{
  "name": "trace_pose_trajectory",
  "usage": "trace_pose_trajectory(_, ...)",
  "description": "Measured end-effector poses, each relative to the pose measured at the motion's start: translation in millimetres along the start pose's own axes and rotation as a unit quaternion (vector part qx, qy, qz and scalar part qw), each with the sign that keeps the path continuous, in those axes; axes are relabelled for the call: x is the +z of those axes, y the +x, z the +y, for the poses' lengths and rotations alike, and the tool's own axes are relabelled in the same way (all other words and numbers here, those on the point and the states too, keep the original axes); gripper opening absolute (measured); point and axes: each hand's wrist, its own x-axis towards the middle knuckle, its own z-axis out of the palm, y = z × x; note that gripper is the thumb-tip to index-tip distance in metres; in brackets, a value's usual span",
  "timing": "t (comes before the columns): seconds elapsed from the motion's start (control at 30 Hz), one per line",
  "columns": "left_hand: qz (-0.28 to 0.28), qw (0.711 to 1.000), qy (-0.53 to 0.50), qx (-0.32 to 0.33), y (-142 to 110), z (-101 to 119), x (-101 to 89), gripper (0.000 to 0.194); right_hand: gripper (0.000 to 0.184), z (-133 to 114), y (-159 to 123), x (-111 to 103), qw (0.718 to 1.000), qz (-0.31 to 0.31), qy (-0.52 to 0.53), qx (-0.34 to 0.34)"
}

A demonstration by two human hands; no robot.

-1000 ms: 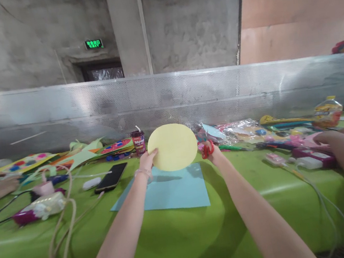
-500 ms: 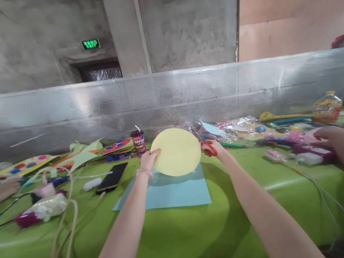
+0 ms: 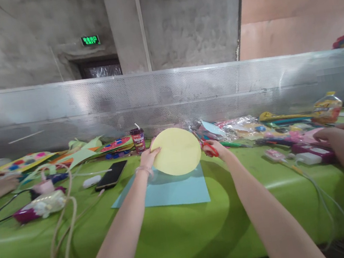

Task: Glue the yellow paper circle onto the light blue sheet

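Observation:
A round sheet of pale yellow paper (image 3: pixel 176 152) is held up over the table by my left hand (image 3: pixel 149 157), which pinches its left edge between thumb and fingers. My right hand (image 3: pixel 214 148) is closed around the red handles of a pair of scissors (image 3: pixel 210 149). The blades point up and to the left, by the right edge of the yellow paper; whether they touch it I cannot tell. Beneath lies a light blue sheet (image 3: pixel 177 193), partly covered by the yellow paper and my left forearm.
Left of my hands are a phone (image 3: pixel 112 175), a white case (image 3: pixel 91 182), cables and a drink cup (image 3: pixel 138 140). Craft papers lie at the back left. Plastic-wrapped items (image 3: pixel 239 127) and a juice bottle (image 3: pixel 327 108) stand right. Other people's hands (image 3: pixel 334 135) show at both sides.
The scissors' red handles have tilted slightly in my right hand, and the blades stand a little further apart from the view before. The yellow paper stays almost in place; the view shifted slightly.

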Motion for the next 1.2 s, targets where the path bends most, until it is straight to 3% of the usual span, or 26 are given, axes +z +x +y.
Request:
trace_pose_trajectory(0.53, -0.007, 1.000, 0.027, 0.002, -5.3, 4.4, 0.9, 0.023, 0.020, -6.3, -8.0, 3.6, 0.998, 0.002, -0.054, -0.014)
trace_pose_trajectory(1.2, -0.008, 1.000, 0.027, -0.003, -5.3, 4.6, 0.4, 0.023, 0.020, -3.7, -7.2, 4.7, 0.999, -0.001, -0.045, -0.016)
